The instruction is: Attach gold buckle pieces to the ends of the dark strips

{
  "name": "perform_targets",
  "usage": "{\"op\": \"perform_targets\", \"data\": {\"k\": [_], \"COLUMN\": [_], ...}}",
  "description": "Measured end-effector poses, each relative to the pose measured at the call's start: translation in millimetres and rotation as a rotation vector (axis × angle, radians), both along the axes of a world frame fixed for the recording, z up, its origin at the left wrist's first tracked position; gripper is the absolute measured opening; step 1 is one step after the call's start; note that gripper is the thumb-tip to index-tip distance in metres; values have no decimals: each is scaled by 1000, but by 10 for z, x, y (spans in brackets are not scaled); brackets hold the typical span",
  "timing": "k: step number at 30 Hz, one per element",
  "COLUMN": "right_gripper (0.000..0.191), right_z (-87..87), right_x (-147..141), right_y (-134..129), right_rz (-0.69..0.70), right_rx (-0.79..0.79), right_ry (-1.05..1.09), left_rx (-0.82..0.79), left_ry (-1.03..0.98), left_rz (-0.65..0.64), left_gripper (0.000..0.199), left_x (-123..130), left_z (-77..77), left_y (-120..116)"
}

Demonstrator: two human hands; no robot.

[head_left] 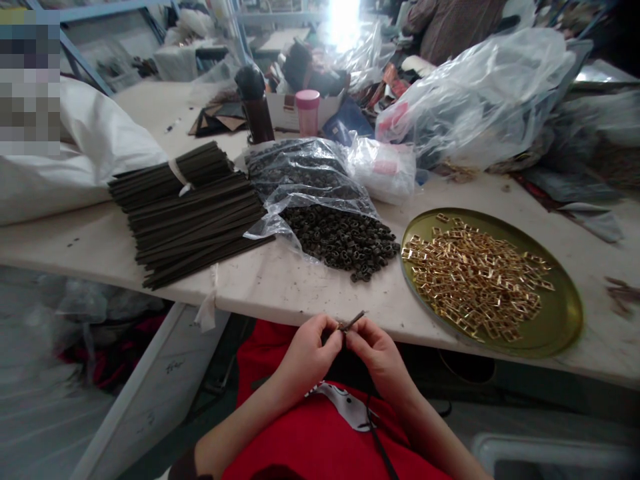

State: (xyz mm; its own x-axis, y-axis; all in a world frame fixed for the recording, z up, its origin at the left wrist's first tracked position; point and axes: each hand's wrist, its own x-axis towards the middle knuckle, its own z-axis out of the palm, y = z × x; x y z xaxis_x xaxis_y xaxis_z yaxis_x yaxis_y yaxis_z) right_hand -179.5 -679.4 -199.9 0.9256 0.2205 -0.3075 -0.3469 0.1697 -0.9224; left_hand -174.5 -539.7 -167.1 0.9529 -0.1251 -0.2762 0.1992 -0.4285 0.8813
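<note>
Workshop: bundled strips (200, 217), heaped metal buckles (480, 280).

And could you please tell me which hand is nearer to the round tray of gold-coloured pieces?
The right hand is nearer, in front of the table and left of the round tray. The left hand is beside it, on the side away from the tray.

harsh white glare (344, 25) at top

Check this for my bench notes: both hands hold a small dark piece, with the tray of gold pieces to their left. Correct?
The side is wrong: in the head view, the left hand and right hand hold a small dark piece, with the tray of gold pieces to their right.
</note>
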Motion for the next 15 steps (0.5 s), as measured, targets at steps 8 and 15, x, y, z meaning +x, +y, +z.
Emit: {"op": "perform_targets", "data": {"k": [8, 15], "right_gripper": [11, 18], "right_z": [-8, -50], "right_x": [0, 35], "right_y": [-14, -35], "right_rz": [-39, -24], "right_rx": [-339, -240], "right_ry": [-310, -187], "left_rx": [-159, -272], "left_ry": [147, 280], "left_rz": [5, -5], "left_gripper": [15, 20], "left_x": [43, 25], "left_z": [-34, -51], "left_y": [75, 66]}}
